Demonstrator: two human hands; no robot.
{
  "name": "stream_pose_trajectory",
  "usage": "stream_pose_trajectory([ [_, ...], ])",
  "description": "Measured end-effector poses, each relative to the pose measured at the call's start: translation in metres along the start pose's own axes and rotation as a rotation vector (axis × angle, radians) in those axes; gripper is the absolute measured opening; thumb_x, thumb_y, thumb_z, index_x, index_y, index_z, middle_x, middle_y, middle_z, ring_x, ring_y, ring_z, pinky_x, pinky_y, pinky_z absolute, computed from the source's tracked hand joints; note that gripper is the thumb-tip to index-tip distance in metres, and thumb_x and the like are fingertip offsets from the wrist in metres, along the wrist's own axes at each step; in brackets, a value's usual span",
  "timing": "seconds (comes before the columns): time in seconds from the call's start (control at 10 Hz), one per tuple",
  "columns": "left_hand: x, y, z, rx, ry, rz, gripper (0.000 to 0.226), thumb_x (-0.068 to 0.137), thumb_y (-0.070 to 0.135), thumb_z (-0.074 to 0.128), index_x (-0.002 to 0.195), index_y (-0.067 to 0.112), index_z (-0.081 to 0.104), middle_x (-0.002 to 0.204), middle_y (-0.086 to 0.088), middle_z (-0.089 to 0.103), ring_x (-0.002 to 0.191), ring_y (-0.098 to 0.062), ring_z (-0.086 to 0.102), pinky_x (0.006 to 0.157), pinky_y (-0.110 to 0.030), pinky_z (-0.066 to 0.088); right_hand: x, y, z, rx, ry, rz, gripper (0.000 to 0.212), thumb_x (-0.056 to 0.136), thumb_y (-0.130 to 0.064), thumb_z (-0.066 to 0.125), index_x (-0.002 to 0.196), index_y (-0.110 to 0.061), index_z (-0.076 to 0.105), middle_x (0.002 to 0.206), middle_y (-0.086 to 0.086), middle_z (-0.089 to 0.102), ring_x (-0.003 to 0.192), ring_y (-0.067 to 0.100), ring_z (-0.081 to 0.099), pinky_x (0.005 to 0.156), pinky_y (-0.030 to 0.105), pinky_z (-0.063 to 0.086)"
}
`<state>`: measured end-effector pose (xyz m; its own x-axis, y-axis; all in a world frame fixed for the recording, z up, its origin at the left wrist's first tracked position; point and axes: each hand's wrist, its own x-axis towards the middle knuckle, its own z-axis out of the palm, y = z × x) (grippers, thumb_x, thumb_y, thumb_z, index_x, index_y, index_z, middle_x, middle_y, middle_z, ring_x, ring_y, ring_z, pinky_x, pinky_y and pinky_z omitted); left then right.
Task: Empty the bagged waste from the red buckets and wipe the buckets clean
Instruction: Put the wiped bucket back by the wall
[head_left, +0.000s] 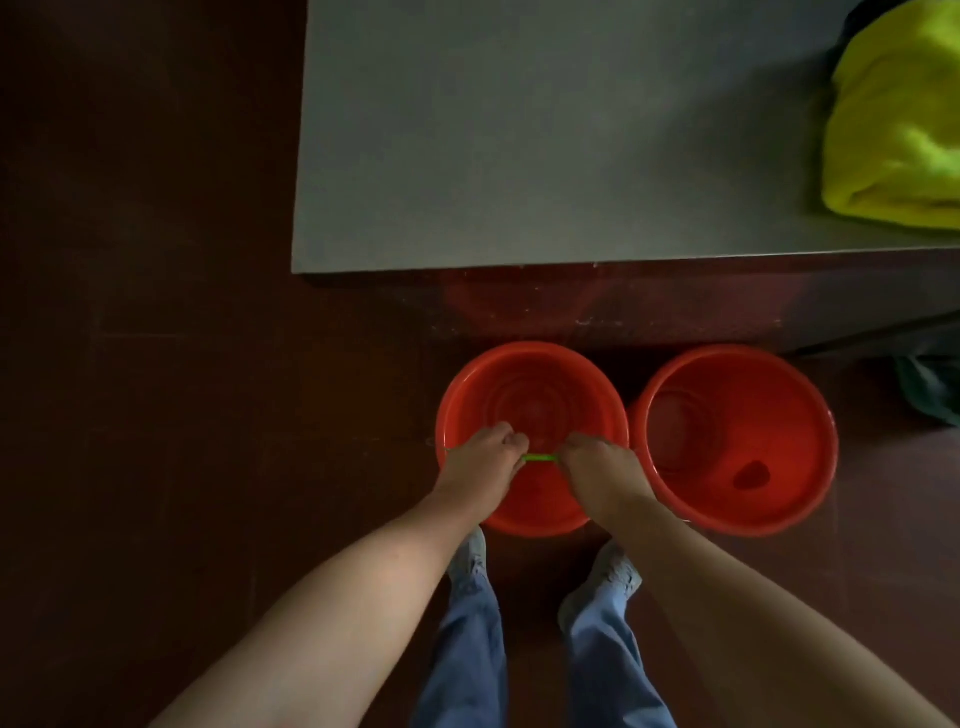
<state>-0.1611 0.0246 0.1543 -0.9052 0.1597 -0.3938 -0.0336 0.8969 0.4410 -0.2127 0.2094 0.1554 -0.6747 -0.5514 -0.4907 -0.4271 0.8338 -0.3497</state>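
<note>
A green handle grip (540, 458) is held at either end by the curled fingers of the left hand (485, 460) and the right hand (597, 467) over the left red bucket (535, 397), which is set on the floor (156, 364) just beside the right red bucket (727, 415), while a yellow cloth (898, 130) is laid on the bench (519, 130) beyond.

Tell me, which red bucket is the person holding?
The left bucket: the left hand and right hand grip its green handle. The right bucket stands untouched.

No legible text or labels.
</note>
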Motion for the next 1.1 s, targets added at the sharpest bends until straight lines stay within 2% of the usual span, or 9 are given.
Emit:
stream_pose_trajectory([
  [0.1,0.011,-0.010,0.019,-0.008,0.018,-0.008,0.015,0.099,0.026,0.055,0.111,0.020,0.061,0.105,0.003,0.055,0.094,-0.016,0.056,0.072,-0.038,0.054,0.013,0.009,0.017,0.009,0.012,0.012,0.026,0.100,-0.018,0.047,0.117,-0.024,0.066,0.112,-0.004,0.060,0.106,0.019,0.059,0.073,0.029,0.039],
  [0.2,0.025,-0.023,0.035,-0.021,0.021,-0.024,0.010,0.099,0.025,0.056,0.107,0.020,0.060,0.103,0.005,0.053,0.093,-0.016,0.057,0.070,-0.035,0.052,0.028,0.016,0.032,0.016,0.025,0.027,0.025,0.099,-0.018,0.047,0.115,-0.024,0.066,0.111,-0.004,0.060,0.104,0.019,0.059,0.070,0.027,0.036],
  [0.4,0.047,-0.031,0.052,-0.054,0.066,-0.019,0.010,0.096,0.023,0.060,0.105,0.019,0.063,0.104,0.002,0.055,0.095,-0.019,0.056,0.074,-0.042,0.053,0.045,0.030,0.050,0.038,0.064,0.068,0.023,0.099,-0.019,0.049,0.111,-0.026,0.068,0.104,-0.005,0.062,0.101,0.019,0.061,0.076,0.030,0.046],
  [0.6,0.042,-0.033,0.057,-0.064,0.034,-0.003,0.012,0.095,0.024,0.063,0.106,0.020,0.064,0.103,0.004,0.055,0.095,-0.017,0.057,0.072,-0.039,0.054,0.037,0.030,0.056,0.112,0.021,0.094,0.023,0.102,-0.031,0.050,0.112,-0.025,0.069,0.104,-0.004,0.063,0.099,0.020,0.060,0.079,0.035,0.050],
  [0.7,0.031,-0.030,0.060,-0.107,-0.052,-0.017,0.014,0.095,0.031,0.064,0.104,0.021,0.063,0.100,0.008,0.053,0.092,-0.015,0.058,0.071,-0.035,0.053,0.024,0.027,0.058,0.103,-0.049,0.097,0.025,0.098,-0.032,0.051,0.113,-0.026,0.069,0.104,-0.005,0.064,0.099,0.020,0.062,0.078,0.032,0.049],
  [0.8,0.018,-0.024,0.063,-0.191,-0.375,-0.095,0.031,0.101,0.044,0.052,0.105,0.017,0.066,0.100,0.002,0.059,0.090,-0.018,0.060,0.074,-0.035,0.050,0.011,0.019,0.066,0.163,-0.333,0.198,0.030,0.096,-0.036,0.049,0.116,-0.024,0.068,0.113,-0.001,0.068,0.103,0.021,0.065,0.079,0.032,0.052],
  [0.9,0.000,-0.021,0.075,-0.117,-0.867,-0.202,0.034,0.104,0.039,0.046,0.116,0.018,0.069,0.111,-0.005,0.068,0.098,-0.023,0.064,0.079,-0.032,0.051,-0.007,0.010,0.082,0.125,-0.752,0.263,0.038,0.099,-0.025,0.048,0.135,-0.019,0.059,0.136,0.011,0.060,0.126,0.032,0.056,0.102,0.044,0.047],
  [1.0,-0.014,-0.022,0.082,0.044,-0.947,-0.247,0.034,0.103,0.031,0.047,0.128,0.015,0.065,0.129,-0.007,0.065,0.114,-0.027,0.062,0.099,-0.041,0.050,-0.020,0.017,0.094,0.098,-0.747,0.306,0.044,0.100,-0.018,0.049,0.144,-0.019,0.052,0.144,0.013,0.053,0.133,0.035,0.051,0.110,0.046,0.043],
  [1.1,-0.018,-0.023,0.088,0.021,-0.796,-0.260,0.040,0.104,0.035,0.045,0.140,0.022,0.055,0.143,-0.007,0.055,0.128,-0.029,0.054,0.106,-0.042,0.045,-0.023,0.026,0.090,0.092,-0.681,0.372,0.040,0.100,-0.015,0.050,0.140,-0.018,0.053,0.140,0.009,0.058,0.127,0.027,0.057,0.107,0.041,0.047],
])
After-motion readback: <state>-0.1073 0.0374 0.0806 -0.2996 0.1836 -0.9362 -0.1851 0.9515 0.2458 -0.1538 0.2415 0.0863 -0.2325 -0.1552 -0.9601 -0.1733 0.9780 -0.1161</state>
